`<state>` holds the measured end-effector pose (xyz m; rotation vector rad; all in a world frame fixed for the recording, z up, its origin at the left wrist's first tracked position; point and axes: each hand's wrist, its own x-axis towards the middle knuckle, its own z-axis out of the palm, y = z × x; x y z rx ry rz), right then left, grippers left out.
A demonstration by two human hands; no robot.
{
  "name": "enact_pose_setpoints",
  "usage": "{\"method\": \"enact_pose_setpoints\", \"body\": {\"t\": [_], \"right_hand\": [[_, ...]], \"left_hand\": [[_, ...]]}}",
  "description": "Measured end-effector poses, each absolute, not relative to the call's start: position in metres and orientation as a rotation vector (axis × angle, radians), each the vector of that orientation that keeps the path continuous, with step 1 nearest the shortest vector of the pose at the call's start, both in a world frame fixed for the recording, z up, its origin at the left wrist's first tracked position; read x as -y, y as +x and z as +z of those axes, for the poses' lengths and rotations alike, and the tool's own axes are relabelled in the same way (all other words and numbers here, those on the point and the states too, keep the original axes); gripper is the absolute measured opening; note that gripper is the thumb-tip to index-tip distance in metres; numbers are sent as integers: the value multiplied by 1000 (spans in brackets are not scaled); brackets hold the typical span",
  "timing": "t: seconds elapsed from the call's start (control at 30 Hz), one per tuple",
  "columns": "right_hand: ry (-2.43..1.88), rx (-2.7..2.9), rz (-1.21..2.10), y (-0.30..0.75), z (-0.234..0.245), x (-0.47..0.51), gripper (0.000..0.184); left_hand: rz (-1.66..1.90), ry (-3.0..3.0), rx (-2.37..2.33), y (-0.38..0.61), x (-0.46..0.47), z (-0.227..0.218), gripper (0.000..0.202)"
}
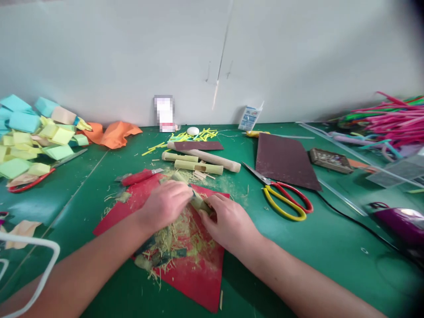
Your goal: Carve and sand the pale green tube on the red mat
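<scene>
My left hand and my right hand are both closed round a short pale-green bamboo piece held low over a red sheet. A thin dark blade seems to stick out between the hands, but which hand holds it is hidden. Pale green shavings lie heaped on the red sheet under my hands. A red-handled knife lies just beyond my left hand.
Cut bamboo sticks and a wooden rod lie behind the sheet. Red-and-yellow scissors and dark sandpaper are to the right. Coloured paper pieces pile at left, pink pipe cleaners at far right, a purple tool near the right edge.
</scene>
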<state>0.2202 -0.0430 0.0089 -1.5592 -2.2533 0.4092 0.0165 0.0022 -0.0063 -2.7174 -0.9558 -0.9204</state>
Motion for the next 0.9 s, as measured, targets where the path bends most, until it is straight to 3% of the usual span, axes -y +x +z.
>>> {"method": "enact_pose_setpoints", "body": {"t": [0.33,0.6,0.73,0.9], "right_hand": [[-1611,2256,335,220,10,46,13],[-1626,2261,336,221,11,47,13],[-1600,2250,354,221,11,46,23],[-1591,2270,321,221,9,46,10]], "left_hand": [[-957,-2641,1200,3,-25,-6,19],[-972,-2663,1096,-3,-30,-4,17],[-970,-2606,1152,-3,-29,-5,16],[-989,-2619,1189,1,-27,-6,19]]}}
